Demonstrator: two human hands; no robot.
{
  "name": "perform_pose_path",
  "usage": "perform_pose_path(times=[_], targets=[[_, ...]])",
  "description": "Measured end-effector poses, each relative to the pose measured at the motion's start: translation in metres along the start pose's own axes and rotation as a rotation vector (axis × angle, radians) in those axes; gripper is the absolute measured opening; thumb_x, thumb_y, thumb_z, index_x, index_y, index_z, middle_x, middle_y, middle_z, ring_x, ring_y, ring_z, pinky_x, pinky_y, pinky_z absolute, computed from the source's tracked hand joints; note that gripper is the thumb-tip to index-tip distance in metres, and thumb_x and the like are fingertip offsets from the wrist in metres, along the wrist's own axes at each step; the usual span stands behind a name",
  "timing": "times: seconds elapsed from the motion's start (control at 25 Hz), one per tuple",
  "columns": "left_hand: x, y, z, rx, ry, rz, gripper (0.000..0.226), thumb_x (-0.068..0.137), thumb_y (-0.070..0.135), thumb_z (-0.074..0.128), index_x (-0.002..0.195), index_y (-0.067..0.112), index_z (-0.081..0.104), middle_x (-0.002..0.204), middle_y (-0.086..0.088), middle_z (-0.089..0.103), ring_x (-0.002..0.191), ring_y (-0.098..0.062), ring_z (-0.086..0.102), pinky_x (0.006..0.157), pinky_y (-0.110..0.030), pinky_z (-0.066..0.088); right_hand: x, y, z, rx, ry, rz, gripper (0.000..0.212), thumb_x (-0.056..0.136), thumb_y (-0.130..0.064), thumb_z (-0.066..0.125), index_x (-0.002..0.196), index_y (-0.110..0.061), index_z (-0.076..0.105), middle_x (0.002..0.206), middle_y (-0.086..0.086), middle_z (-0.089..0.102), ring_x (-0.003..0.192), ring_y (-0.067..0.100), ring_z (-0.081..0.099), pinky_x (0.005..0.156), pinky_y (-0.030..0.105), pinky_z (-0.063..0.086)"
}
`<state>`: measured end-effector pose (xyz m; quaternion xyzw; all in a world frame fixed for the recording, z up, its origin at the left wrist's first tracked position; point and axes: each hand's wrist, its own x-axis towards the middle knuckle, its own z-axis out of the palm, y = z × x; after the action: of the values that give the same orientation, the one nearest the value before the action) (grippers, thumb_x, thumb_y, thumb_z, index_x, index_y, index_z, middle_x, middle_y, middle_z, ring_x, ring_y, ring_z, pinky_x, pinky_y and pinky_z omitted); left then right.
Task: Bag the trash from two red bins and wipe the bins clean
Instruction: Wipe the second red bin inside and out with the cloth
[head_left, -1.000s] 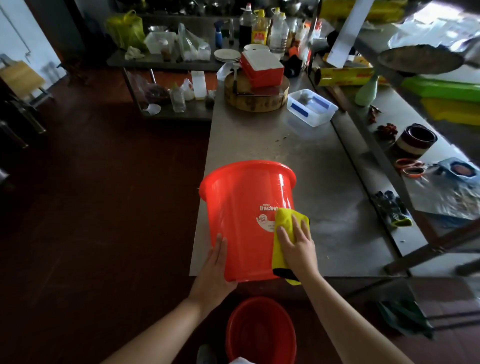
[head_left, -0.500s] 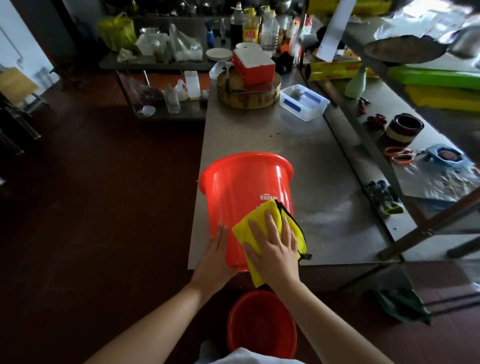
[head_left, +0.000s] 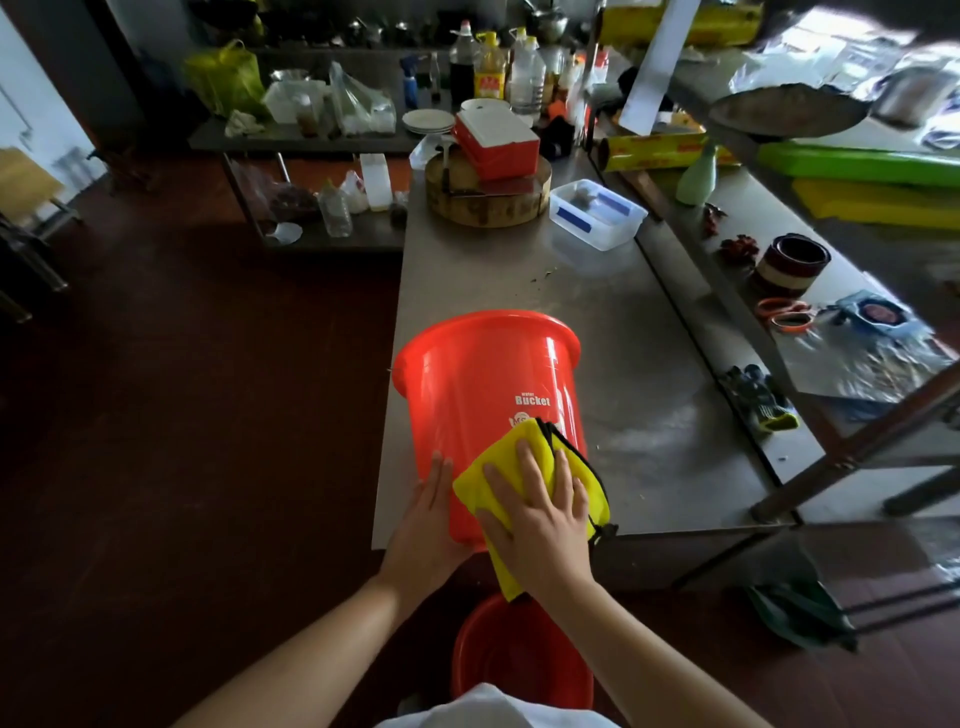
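A red bucket (head_left: 483, 384) with white "Bucket" lettering stands upright at the near edge of the steel table (head_left: 524, 280). My left hand (head_left: 423, 525) lies flat against the bucket's lower left wall, fingers straight. My right hand (head_left: 540, 519) presses a yellow cloth (head_left: 524, 447) with a black edge against the bucket's near wall, fingers spread and straight. A second red bin (head_left: 519, 660) sits on the floor below the table edge, between my forearms, partly hidden by them.
Farther along the table stand a round wooden block (head_left: 488, 202) with a red box (head_left: 498, 137) on it and a clear plastic tub (head_left: 597, 213). A steel shelf rack (head_left: 779, 364) with clutter runs along the right. Dark red floor (head_left: 197, 415) lies left.
My right hand slid the yellow cloth from the bucket's right side to its near wall and spread it flatter. My left hand stayed on the lower left wall.
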<state>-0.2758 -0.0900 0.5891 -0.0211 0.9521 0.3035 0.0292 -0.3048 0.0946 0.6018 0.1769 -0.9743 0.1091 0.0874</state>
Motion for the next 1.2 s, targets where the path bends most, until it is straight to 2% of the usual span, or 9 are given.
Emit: perform_pose_path(times=[0.2, 0.32, 0.48, 0.6, 0.76, 0.84, 0.92, 1.0, 1.2], targets=[[0.003, -0.002, 0.001, 0.026, -0.006, -0.031, 0.121, 0.08, 0.059, 0.071, 0.16, 0.019, -0.011, 0.167, 0.004, -0.013, 0.154, -0.024, 0.011, 0.119, -0.041, 0.031, 0.085, -0.014, -0.012, 0.013, -0.13, 0.123, 0.06, 0.093, -0.075, 0.028, 0.149, -0.052, 0.029, 0.169, -0.004, 0.007, 0.153, 0.043, 0.0, 0.116, 0.066, 0.018], [0.0, -0.008, 0.0, -0.025, -0.03, -0.032, 0.118, 0.085, 0.05, 0.07, 0.155, 0.023, -0.021, 0.162, 0.011, -0.025, 0.155, -0.023, 0.005, 0.119, -0.04, 0.031, 0.144, -0.023, -0.017, 0.026, -0.169, 0.138, 0.059, 0.094, -0.073, 0.031, 0.149, -0.052, 0.026, 0.169, -0.005, 0.002, 0.152, 0.042, -0.003, 0.117, 0.065, 0.014], [-0.002, -0.016, -0.001, -0.053, -0.021, -0.038, 0.114, 0.089, 0.046, 0.068, 0.156, 0.02, -0.021, 0.159, 0.012, -0.03, 0.155, -0.023, 0.004, 0.121, -0.039, 0.028, 0.192, -0.035, -0.019, 0.056, -0.192, 0.141, 0.059, 0.095, -0.071, 0.034, 0.15, -0.05, 0.026, 0.169, -0.005, 0.001, 0.152, 0.042, -0.003, 0.116, 0.066, 0.013], [-0.003, -0.021, -0.001, -0.076, -0.017, -0.04, 0.114, 0.091, 0.045, 0.068, 0.155, 0.021, -0.022, 0.159, 0.012, -0.031, 0.155, -0.019, 0.002, 0.123, -0.037, 0.024, 0.18, -0.039, -0.014, 0.036, -0.17, 0.118, 0.06, 0.094, -0.073, 0.03, 0.15, -0.051, 0.024, 0.169, -0.004, 0.002, 0.153, 0.041, -0.005, 0.117, 0.066, 0.014], [-0.005, -0.024, -0.002, -0.073, -0.001, -0.014, 0.113, 0.09, 0.047, 0.068, 0.156, 0.022, -0.021, 0.159, 0.013, -0.031, 0.154, -0.015, -0.004, 0.125, -0.032, 0.014, 0.107, -0.029, -0.007, 0.016, -0.08, 0.094, 0.062, 0.094, -0.076, 0.024, 0.151, -0.052, 0.025, 0.168, -0.004, 0.009, 0.153, 0.04, 0.003, 0.115, 0.066, 0.022], [-0.005, -0.024, -0.001, -0.06, 0.009, -0.014, 0.113, 0.088, 0.05, 0.068, 0.156, 0.017, -0.016, 0.163, 0.006, -0.022, 0.155, -0.018, -0.001, 0.123, -0.028, 0.01, 0.064, -0.02, -0.003, 0.014, -0.046, 0.095, 0.062, 0.095, -0.075, 0.028, 0.152, -0.052, 0.027, 0.168, -0.004, 0.011, 0.154, 0.04, 0.006, 0.115, 0.065, 0.025], [-0.007, -0.025, -0.003, -0.097, 0.007, -0.009, 0.111, 0.086, 0.049, 0.068, 0.157, 0.014, -0.01, 0.165, 0.001, -0.015, 0.154, -0.019, 0.002, 0.122, -0.026, 0.012, 0.027, -0.015, -0.001, 0.014, -0.031, 0.07, 0.061, 0.096, -0.074, 0.03, 0.152, -0.05, 0.031, 0.169, -0.003, 0.012, 0.154, 0.04, 0.006, 0.116, 0.064, 0.025], [-0.009, -0.027, -0.006, -0.12, 0.007, -0.004, 0.112, 0.087, 0.042, 0.072, 0.156, 0.017, -0.012, 0.165, 0.003, -0.017, 0.153, -0.015, 0.001, 0.121, -0.028, 0.019, 0.011, -0.014, -0.001, 0.015, -0.043, 0.043, 0.062, 0.096, -0.074, 0.029, 0.153, -0.049, 0.031, 0.169, -0.002, 0.011, 0.154, 0.04, 0.004, 0.117, 0.064, 0.022], [-0.012, -0.034, -0.009, -0.107, -0.008, -0.041, 0.113, 0.089, 0.04, 0.071, 0.154, 0.02, -0.019, 0.163, 0.007, -0.02, 0.153, -0.013, 0.006, 0.118, -0.028, 0.026, 0.05, -0.022, -0.006, 0.062, -0.119, 0.102, 0.063, 0.093, -0.078, 0.024, 0.152, -0.054, 0.022, 0.169, -0.006, 0.005, 0.154, 0.039, 0.0, 0.118, 0.063, 0.017]])
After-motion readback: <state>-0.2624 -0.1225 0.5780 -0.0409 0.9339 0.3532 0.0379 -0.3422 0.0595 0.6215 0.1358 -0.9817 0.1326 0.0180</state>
